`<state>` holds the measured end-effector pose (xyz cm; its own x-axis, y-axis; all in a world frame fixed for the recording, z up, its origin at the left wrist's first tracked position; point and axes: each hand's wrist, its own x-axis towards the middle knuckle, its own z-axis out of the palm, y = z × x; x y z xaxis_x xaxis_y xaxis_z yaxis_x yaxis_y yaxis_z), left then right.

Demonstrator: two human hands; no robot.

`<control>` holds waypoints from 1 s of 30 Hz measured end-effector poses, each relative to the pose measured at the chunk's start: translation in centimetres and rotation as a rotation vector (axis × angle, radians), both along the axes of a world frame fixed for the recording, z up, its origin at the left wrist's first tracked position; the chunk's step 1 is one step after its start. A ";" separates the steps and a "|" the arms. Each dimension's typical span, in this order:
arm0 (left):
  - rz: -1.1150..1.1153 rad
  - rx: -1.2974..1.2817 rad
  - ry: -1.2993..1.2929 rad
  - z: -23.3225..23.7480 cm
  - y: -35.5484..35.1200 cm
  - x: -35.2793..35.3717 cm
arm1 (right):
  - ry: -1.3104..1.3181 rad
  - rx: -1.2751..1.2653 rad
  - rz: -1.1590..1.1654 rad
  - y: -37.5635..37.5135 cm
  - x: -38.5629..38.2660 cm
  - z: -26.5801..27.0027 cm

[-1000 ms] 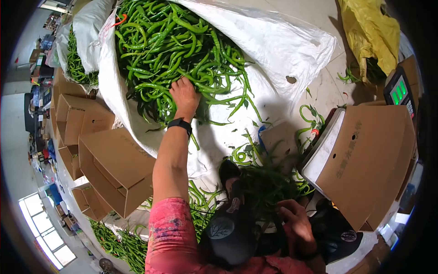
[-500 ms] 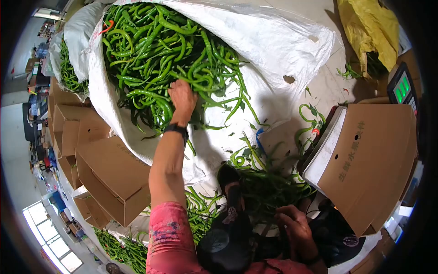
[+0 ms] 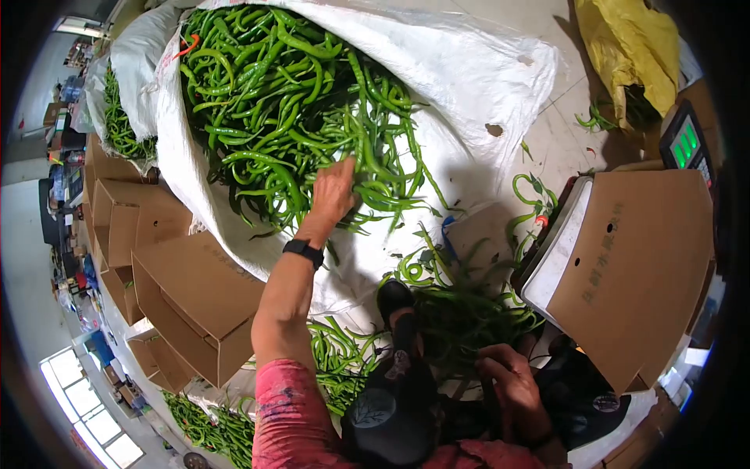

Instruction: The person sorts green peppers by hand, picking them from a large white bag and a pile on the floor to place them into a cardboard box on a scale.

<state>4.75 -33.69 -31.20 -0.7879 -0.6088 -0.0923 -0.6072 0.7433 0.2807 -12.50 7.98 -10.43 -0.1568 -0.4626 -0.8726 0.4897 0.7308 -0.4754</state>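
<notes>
A large heap of long green chili peppers (image 3: 266,86) spills from the mouth of a white woven sack (image 3: 461,86). My left hand (image 3: 334,190), with a black watch on its wrist, is closed around a few peppers at the heap's lower right edge. These peppers are slightly blurred, and the fingertips are partly hidden. Low on the right, near my knees, my right hand (image 3: 509,379) has its fingers bent in and pressed together. What it holds, if anything, I cannot make out. More peppers lie in shadow in front of it.
An open cardboard box (image 3: 629,266) stands at right beside a scale display (image 3: 686,144). Other cardboard boxes (image 3: 195,289) are at left. A yellow bag (image 3: 629,55) lies at the upper right. Loose peppers (image 3: 340,359) cover the floor by my legs.
My left hand has moved right and slightly down along the heap, dragging a few peppers onto the bare sack. My right hand has barely shifted.
</notes>
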 end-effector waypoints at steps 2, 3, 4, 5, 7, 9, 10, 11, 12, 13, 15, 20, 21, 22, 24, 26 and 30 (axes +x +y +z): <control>-0.104 0.041 0.133 2.0 1.7 -0.8 | 0.008 -0.010 0.013 0.1 0.0 -0.1; -0.051 0.085 0.122 3.0 2.6 -0.9 | 0.012 -0.012 0.044 0.1 0.1 0.0; -0.002 0.130 0.120 4.1 3.2 -1.3 | 0.013 -0.016 0.043 -0.1 -0.1 0.3; -0.012 0.129 0.127 5.5 3.7 -1.9 | 0.022 -0.024 0.067 -0.3 -0.3 0.9; 0.218 0.450 0.453 8.6 4.3 -2.7 | 0.030 -0.034 0.084 -0.3 -0.4 1.4; 0.386 0.749 0.576 12.2 4.2 -3.1 | 0.004 -0.033 0.049 0.0 -0.3 1.2; 0.474 0.873 0.598 14.1 3.9 -3.2 | 0.004 -0.046 0.044 0.0 -0.3 1.5; 0.557 0.952 0.661 15.1 3.5 -2.9 | 0.007 -0.067 0.040 0.1 -0.3 1.9; 0.607 1.112 0.791 16.3 3.5 -2.6 | 0.010 -0.089 0.036 0.2 -0.4 2.4; 0.602 1.194 0.871 17.4 3.4 -1.9 | 0.010 -0.104 0.028 0.2 -0.4 3.0; 0.585 1.333 1.062 20.0 3.7 -1.2 | 0.069 -0.180 0.037 0.3 -0.2 4.0; 0.427 1.464 1.113 26.4 6.1 0.1 | 0.096 -0.243 0.063 1.1 -0.1 5.7; 0.404 1.464 1.113 27.7 6.8 0.2 | 0.127 -0.240 0.080 1.1 -0.1 6.2; 0.380 1.464 1.112 28.9 7.5 0.3 | 0.132 -0.253 0.075 1.3 -0.1 6.4; 0.324 1.438 1.114 31.0 8.7 0.6 | 0.158 -0.339 0.026 1.8 -0.3 6.5; 0.287 1.413 1.118 33.2 9.9 1.0 | 0.180 -0.402 -0.011 2.2 -0.6 7.2; 0.224 1.389 1.080 37.9 12.5 1.9 | 0.591 -0.563 0.022 2.4 -2.2 9.9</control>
